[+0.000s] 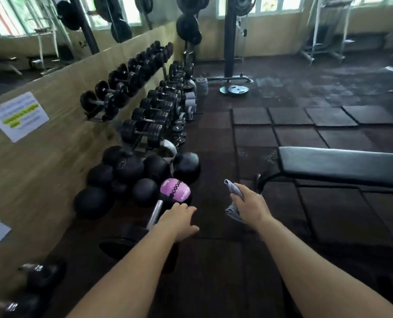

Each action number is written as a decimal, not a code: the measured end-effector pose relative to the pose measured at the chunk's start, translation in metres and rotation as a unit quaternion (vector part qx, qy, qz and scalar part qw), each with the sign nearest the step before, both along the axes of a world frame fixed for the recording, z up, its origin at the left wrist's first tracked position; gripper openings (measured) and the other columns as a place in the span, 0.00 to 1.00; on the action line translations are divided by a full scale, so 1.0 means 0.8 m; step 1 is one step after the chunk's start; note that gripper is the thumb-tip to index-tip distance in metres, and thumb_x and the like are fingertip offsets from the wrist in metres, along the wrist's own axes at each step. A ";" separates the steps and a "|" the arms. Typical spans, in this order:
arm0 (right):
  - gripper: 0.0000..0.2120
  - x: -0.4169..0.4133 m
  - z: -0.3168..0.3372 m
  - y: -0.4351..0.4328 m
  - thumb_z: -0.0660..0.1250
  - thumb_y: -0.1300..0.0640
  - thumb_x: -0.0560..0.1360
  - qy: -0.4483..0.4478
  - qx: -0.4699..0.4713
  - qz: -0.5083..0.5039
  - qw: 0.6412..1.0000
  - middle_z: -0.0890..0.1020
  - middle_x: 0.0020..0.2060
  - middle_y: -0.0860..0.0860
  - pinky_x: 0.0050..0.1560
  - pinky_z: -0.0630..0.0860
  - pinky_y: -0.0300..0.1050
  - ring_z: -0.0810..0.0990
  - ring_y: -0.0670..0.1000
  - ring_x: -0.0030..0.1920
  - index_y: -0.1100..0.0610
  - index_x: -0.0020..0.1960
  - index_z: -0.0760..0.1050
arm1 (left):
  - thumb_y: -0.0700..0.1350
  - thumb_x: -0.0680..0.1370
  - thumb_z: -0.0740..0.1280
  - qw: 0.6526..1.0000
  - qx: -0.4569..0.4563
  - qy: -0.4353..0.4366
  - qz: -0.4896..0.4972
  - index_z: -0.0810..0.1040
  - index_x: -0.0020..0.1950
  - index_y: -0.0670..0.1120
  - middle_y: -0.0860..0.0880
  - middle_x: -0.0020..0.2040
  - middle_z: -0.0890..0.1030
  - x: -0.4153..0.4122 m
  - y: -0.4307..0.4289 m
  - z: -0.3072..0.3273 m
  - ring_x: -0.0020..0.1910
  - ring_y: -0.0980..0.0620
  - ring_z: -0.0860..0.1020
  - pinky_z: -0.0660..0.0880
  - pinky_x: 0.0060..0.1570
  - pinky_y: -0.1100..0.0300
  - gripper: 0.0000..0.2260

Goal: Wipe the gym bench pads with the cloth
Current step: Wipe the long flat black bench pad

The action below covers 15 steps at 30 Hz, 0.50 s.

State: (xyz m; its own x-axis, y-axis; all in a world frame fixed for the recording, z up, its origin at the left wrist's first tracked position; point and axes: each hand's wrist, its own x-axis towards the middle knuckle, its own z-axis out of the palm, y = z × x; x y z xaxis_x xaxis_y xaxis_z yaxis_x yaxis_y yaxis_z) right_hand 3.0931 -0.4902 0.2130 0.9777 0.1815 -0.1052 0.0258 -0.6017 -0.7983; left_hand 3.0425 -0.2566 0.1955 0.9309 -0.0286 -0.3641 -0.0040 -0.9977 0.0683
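I see right hand (250,206) clenched on cloth (233,188), apart from bench pad (342,162) at right. Left hand (179,218) loose, empty. Wiping not started (my judgement).

The right hand (250,203), at five o'clock, grips a bunched grey cloth (233,189) in curled fingers (236,196), with an end of the cloth sticking out above and below the fist. The black bench pad (342,164) lies at three o'clock, apart from the cloth. At six o'clock the left hand (179,218) reaches forward with loose fingers and holds nothing. A pink ball (175,191) sits just at its twelve o'clock, beside a heap of black balls (131,168). The dumbbell rack (145,111) runs along the wall toward eleven o'clock.
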 end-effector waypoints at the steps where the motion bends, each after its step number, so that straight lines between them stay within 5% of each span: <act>1: 0.18 0.026 0.001 -0.003 0.65 0.51 0.82 0.004 -0.001 -0.011 1.000 0.82 0.57 0.49 0.54 0.68 0.41 0.79 0.51 0.58 0.46 0.72 0.75 | 0.60 0.80 0.66 1.000 0.004 -0.003 -0.013 0.62 0.82 0.52 0.48 0.76 0.69 0.031 -0.003 0.003 0.75 0.45 0.65 0.68 0.71 0.45 0.33; 6: 0.16 0.151 0.018 -0.033 0.65 0.52 0.82 -0.001 -0.014 -0.070 0.997 0.83 0.55 0.51 0.51 0.67 0.41 0.79 0.54 0.57 0.46 0.70 0.76 | 0.60 0.81 0.65 0.997 -0.014 0.015 -0.075 0.60 0.83 0.51 0.47 0.77 0.68 0.191 -0.030 0.010 0.75 0.44 0.65 0.70 0.71 0.45 0.33; 15: 0.19 0.352 0.016 -0.163 0.65 0.51 0.82 -0.014 -0.021 -0.234 0.972 0.84 0.61 0.51 0.60 0.71 0.44 0.79 0.55 0.63 0.49 0.72 0.76 | 0.60 0.80 0.65 0.965 0.002 0.008 -0.262 0.65 0.80 0.52 0.48 0.72 0.71 0.490 -0.164 0.009 0.72 0.44 0.67 0.73 0.66 0.45 0.30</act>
State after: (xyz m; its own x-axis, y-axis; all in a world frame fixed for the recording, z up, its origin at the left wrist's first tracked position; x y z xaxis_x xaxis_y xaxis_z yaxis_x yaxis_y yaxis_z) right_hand 3.3746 -0.6203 0.2260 0.9545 -0.2885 -0.0751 -0.2376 -0.5841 -0.7761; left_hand 3.4346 -0.3876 0.2026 0.7836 -0.4918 -0.3796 -0.5062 -0.8597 0.0689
